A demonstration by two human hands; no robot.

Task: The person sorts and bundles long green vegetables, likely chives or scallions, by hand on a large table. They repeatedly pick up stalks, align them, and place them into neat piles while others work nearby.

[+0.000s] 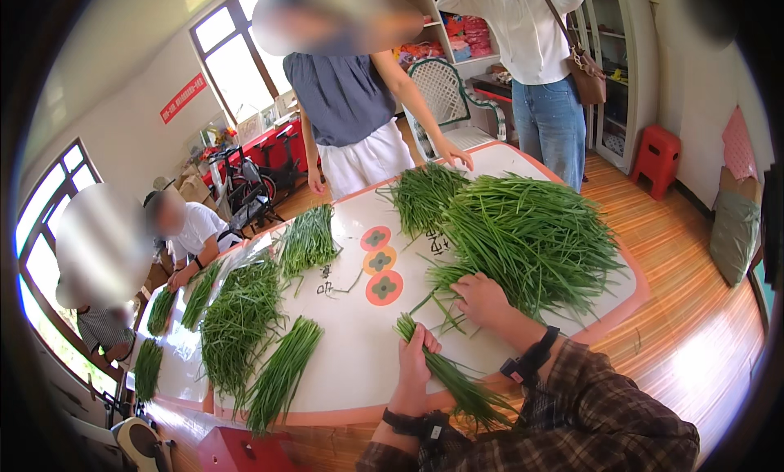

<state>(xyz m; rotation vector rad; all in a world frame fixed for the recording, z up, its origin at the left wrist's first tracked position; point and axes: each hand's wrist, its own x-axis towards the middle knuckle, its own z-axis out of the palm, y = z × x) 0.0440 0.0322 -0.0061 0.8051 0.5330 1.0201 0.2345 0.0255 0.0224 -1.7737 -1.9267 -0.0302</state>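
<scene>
My left hand point(419, 357) is closed around a bunch of garlic chives point(462, 386), held slantwise over the near table edge. Its pale cut ends point up and away; its green leaf tips hang towards me. To the right, my right hand point(484, 299) reaches to the near left edge of a large heap of garlic chives point(527, 233). Its fingers are curled down onto the leaves there, and whether they grip any is hidden. A few loose leaves point(450, 313) lie between my hands on the white tabletop point(349, 343).
A smaller bundle point(425, 196) adjoins the heap. More chives lie leftward: a neat bundle point(285, 374), a loose pile point(239, 319) and another bundle point(309, 239). Across the table stands a person point(343, 98), one hand near the chives. Another person point(199, 230) works at the far left.
</scene>
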